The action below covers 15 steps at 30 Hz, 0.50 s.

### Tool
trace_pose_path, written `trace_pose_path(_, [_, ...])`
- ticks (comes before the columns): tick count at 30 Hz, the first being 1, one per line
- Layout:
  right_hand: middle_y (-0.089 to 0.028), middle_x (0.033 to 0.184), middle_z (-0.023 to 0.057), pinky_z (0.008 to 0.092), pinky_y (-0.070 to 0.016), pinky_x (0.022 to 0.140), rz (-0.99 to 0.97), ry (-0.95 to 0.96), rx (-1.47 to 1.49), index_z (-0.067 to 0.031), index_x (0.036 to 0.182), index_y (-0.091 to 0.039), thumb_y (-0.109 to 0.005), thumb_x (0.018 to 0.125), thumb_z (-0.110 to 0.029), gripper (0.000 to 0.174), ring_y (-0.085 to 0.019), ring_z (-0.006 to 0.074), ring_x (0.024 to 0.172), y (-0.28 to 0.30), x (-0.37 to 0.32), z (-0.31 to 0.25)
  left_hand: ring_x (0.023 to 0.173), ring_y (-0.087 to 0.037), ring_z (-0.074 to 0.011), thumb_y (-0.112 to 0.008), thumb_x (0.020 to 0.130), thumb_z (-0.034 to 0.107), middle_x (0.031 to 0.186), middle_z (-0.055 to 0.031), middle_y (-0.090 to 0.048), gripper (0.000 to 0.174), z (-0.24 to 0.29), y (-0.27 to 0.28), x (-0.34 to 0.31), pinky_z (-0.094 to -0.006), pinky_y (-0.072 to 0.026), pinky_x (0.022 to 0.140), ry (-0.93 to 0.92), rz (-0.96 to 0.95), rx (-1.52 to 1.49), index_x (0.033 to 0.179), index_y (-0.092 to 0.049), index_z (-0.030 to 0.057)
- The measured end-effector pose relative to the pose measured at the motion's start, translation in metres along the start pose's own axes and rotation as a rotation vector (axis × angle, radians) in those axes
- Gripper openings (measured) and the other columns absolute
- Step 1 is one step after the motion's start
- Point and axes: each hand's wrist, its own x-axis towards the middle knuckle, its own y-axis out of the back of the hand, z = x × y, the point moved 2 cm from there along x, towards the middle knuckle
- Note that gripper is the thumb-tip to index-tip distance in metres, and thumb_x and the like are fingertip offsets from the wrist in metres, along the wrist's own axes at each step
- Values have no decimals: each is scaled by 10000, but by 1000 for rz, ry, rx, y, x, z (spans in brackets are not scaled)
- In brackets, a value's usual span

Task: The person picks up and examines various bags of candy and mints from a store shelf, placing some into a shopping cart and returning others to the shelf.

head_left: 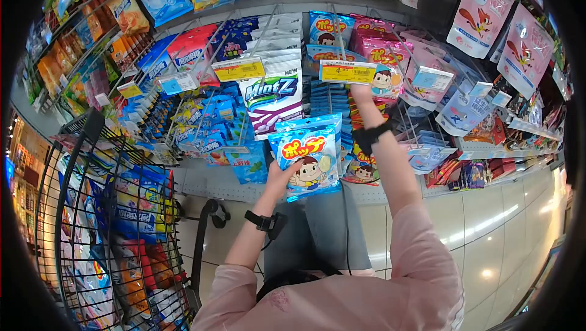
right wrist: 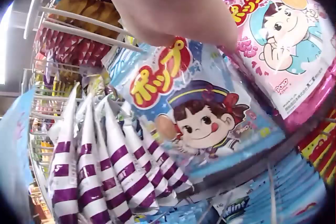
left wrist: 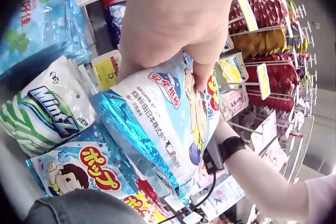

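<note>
Candy pouches in light blue (head_left: 323, 148), at least two of them one behind another, stand near the middle of the head frame, long axis running roughly up and down with a slight lean. The left hand (head_left: 281, 179) grips them at their lower left, thumb laid across the front and the rest of the hand behind, so the pouches lie to the right of that grip and reach above it.

The right hand (head_left: 362, 94) is up and to the right of them, apart from them, its far end behind a yellow price tag (head_left: 347, 73). Its fingers are hidden there and in the right wrist view too — I cannot tell whether they are spread or pinching. What it is nearest to is a hanging blue pouch (right wrist: 210, 113), whose top edge lies right by the hand, with a pink pouch (right wrist: 291, 45) beside it towards the upper right.

White MintZ bags (head_left: 271, 96) hang just above and left of the held pouches; a black wire cart (head_left: 91, 125) fills the lower left.
</note>
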Motion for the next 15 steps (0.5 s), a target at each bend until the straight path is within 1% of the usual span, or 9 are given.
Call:
trace_pose_path(1, [-391, 1173, 236, 321, -307, 922, -1, 139, -124, 11, 1239, -238, -545, 796, -161, 565, -395, 274, 1115, -5, -6, 23, 832, -571, -146, -631, 720, 64, 970, -93, -578, 339, -1, 1, -1, -269, -470, 708, -21, -3, -50, 1023, -503, -21])
trace_pose_path(2, [-304, 1260, 208, 318, -245, 971, -111, -244, 230, 22, 1266, -195, -531, 800, -100, 587, -311, 249, 1184, -2, -19, 23, 836, -571, -147, -629, 721, 62, 975, -95, -576, 340, -2, 1, -1, -273, -471, 707, -43, -7, -101, 1024, -501, -23])
trace_pose_path(3, [-356, 1233, 169, 306, -280, 943, -33, -169, 608, 32, 1242, -251, -479, 846, -167, 498, -346, 220, 1156, 16, -43, -41, 836, -571, -147, -629, 721, 62, 975, -95, -576, 340, -1, 0, -3, -273, -471, 707, -41, -7, -104, 1024, -501, -23])
trace_pose_path(4, [-462, 1134, 115, 285, -337, 878, -173, -492, 616, 20, 1201, -338, -416, 881, -249, 425, -433, 177, 1059, 32, -62, -61, 836, -570, -148, -629, 721, 61, 976, -98, -575, 343, 2, -1, -7, -275, -472, 708, -21, -36, -115, 1026, -499, -26])
trace_pose_path(6, [-556, 961, 57, 245, -388, 772, -434, -655, 1091, -13, 1106, -466, -390, 884, -333, 396, -511, 117, 887, 47, -93, -92, 833, -570, -146, -633, 720, 65, 975, -102, -576, 346, 2, -2, -12, -278, -473, 710, 11, -35, -83, 1026, -500, -29])
trace_pose_path(7, [-591, 847, 25, 220, -414, 691, -430, -702, 962, -15, 1017, -529, -454, 866, -265, 301, -535, 82, 754, 48, -108, -80, 833, -570, -146, -633, 720, 65, 975, -102, -576, 346, 1, -3, -12, -278, -473, 710, 19, -39, -79, 1026, -500, -29])
trace_pose_path(9, [-596, 805, 14, 192, -413, 646, -324, -685, 858, -17, 935, -567, -518, 832, -176, 196, -530, 57, 712, 57, -117, -112, 830, -569, -143, -638, 717, 69, 968, -101, -579, 344, 7, -9, -15, -275, -471, 713, -5, -85, -4, 1020, -507, -27])
trace_pose_path(12, [-596, 788, 14, 195, -415, 635, -293, -635, 897, -16, 890, -569, -555, 798, -100, 126, -531, 55, 705, 67, -110, -120, 828, -567, -136, -646, 712, 77, 963, -94, -583, 348, 18, -21, -16, -272, -467, 712, -30, -90, 47, 1017, -513, -25])
trace_pose_path(15, [-593, 767, 12, 194, -420, 613, -174, -535, 828, -19, 832, -564, -559, 797, -101, 89, -530, 52, 672, 81, -88, -135, 836, -561, -128, -648, 711, 79, 962, -85, -583, 349, 47, -41, -13, -266, -458, 718, -104, -118, 116, 1012, -505, -24])
